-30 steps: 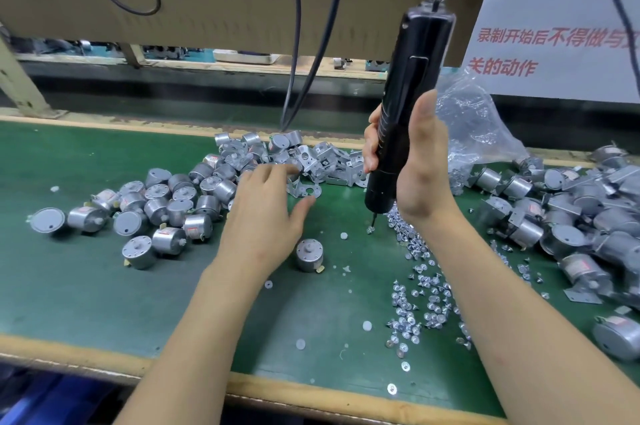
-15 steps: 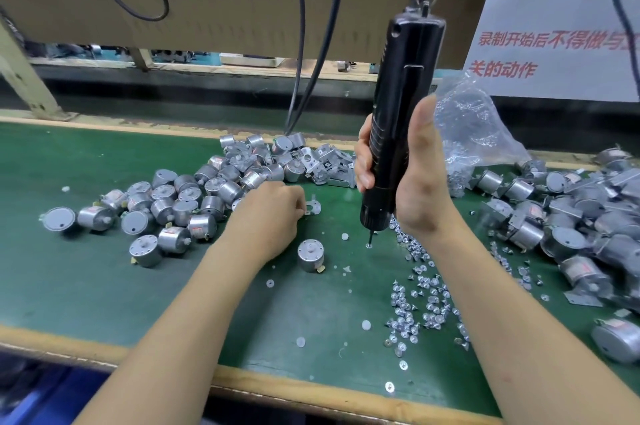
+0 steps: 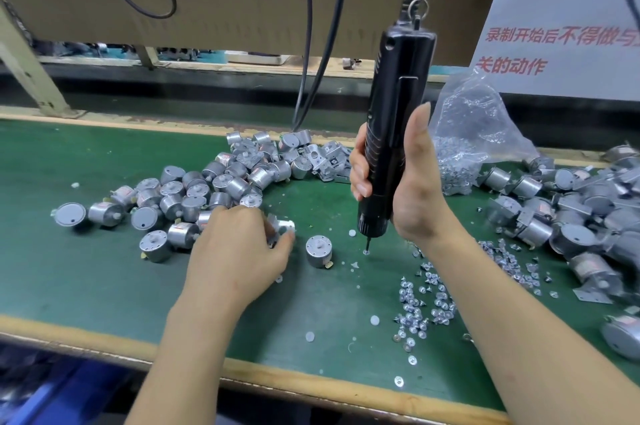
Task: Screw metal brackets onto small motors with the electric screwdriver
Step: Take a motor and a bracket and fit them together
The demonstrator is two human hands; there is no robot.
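On the green bench mat (image 3: 86,286), a small silver cylindrical motor (image 3: 318,251) stands upright between the hands. The left hand (image 3: 239,251) pinches a bent silver metal bracket (image 3: 282,227) just left of it. The right hand (image 3: 412,189) grips the black hanging electric screwdriver (image 3: 394,112), bit down beside the motor. A heap of loose silver motors (image 3: 207,189) lies behind the left hand, and scattered silver screws (image 3: 422,306) lie beside the right forearm.

Taking the lone motor (image 3: 318,250) on the mat (image 3: 86,268) as centre, the bracket (image 3: 282,227) is just left, the motor heap (image 3: 207,189) behind-left, the screwdriver (image 3: 391,133) just right, loose screws (image 3: 419,306) right and nearer, the bag (image 3: 474,133) behind-right
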